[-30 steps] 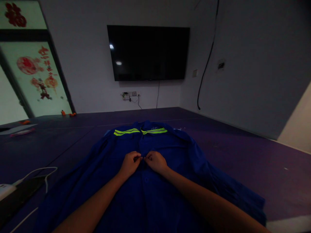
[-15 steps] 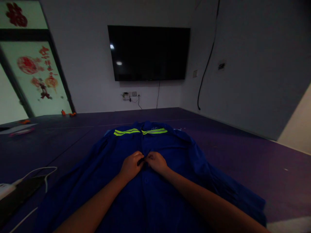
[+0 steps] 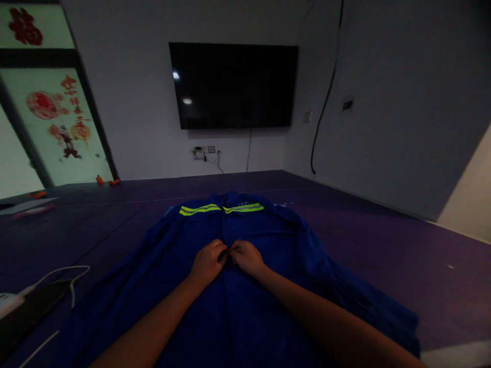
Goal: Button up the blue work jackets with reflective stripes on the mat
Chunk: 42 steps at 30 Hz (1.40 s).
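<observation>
A blue long-sleeved work jacket (image 3: 264, 306) lies spread face up in front of me, its collar at the far end. Yellow-green reflective strips (image 3: 244, 208) cross its chest. My left hand (image 3: 209, 258) and my right hand (image 3: 246, 255) meet at the front placket, below the strips. Both have their fingers pinched together on the cloth there, and the fingertips nearly touch. Whatever small part lies between the fingertips is hidden. A button (image 3: 230, 286) shows on the placket just below my hands.
The jacket rests on a dark purple surface (image 3: 376, 230). At the left are a white power strip (image 3: 9, 302) with a white cable (image 3: 61, 267) and a flat dark object (image 3: 38, 312). Small orange objects (image 3: 114, 182) lie near the door. A television (image 3: 236, 87) hangs on the wall.
My hands stay at the same place on the placket, with only a slight shift of the left fingers. The view has moved very slightly.
</observation>
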Each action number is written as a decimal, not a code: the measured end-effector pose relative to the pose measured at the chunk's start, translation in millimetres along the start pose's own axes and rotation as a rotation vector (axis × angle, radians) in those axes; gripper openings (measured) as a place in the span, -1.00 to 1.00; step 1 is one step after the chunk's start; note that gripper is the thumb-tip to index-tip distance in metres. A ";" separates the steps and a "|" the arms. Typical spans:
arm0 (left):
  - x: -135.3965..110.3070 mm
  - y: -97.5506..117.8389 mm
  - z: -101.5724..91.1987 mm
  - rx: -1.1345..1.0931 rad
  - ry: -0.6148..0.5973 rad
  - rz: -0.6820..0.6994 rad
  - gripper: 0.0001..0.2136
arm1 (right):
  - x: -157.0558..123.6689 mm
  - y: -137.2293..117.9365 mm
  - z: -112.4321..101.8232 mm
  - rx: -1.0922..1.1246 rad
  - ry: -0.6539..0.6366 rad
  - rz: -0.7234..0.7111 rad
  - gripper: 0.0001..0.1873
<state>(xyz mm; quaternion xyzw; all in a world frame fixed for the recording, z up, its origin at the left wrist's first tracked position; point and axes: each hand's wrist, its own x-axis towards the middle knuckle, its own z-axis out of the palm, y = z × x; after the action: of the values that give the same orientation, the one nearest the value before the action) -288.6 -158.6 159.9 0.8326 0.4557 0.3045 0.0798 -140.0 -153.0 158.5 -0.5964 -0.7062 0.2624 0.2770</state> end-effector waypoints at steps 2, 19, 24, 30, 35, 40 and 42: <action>0.4 -0.6 0.2 -0.014 0.010 -0.007 -0.83 | -0.2 0.6 0.9 -0.004 0.024 -0.027 -0.82; 0.4 0.0 -1.7 -0.054 -0.037 -0.010 -0.82 | -10.8 -10.9 -11.1 -0.479 -0.048 -0.236 -0.59; 0.7 2.0 -2.9 -0.005 -0.028 -0.035 -0.85 | -9.9 -11.1 -10.3 -0.499 -0.016 -0.194 -0.68; 1.8 2.4 -3.0 0.002 -0.026 -0.075 -0.87 | -9.6 -9.8 -11.0 -0.498 0.005 -0.178 -0.72; 1.6 2.7 -3.5 0.015 -0.018 -0.113 -0.90 | -9.1 -8.7 -10.7 -0.478 0.018 -0.162 -0.76; 0.7 1.5 -3.0 0.071 -0.031 -0.147 -0.87 | -9.5 -9.6 -10.6 -0.458 0.021 -0.149 -0.77; 0.6 1.6 -3.0 0.076 -0.037 -0.153 -0.85 | -9.5 -9.8 -10.5 -0.459 0.025 -0.151 -0.76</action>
<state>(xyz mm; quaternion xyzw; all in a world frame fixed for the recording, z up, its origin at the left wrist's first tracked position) -288.9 -159.5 163.2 0.8034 0.5276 0.2643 0.0795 -138.1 -163.5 172.1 -0.5925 -0.7864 0.0662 0.1615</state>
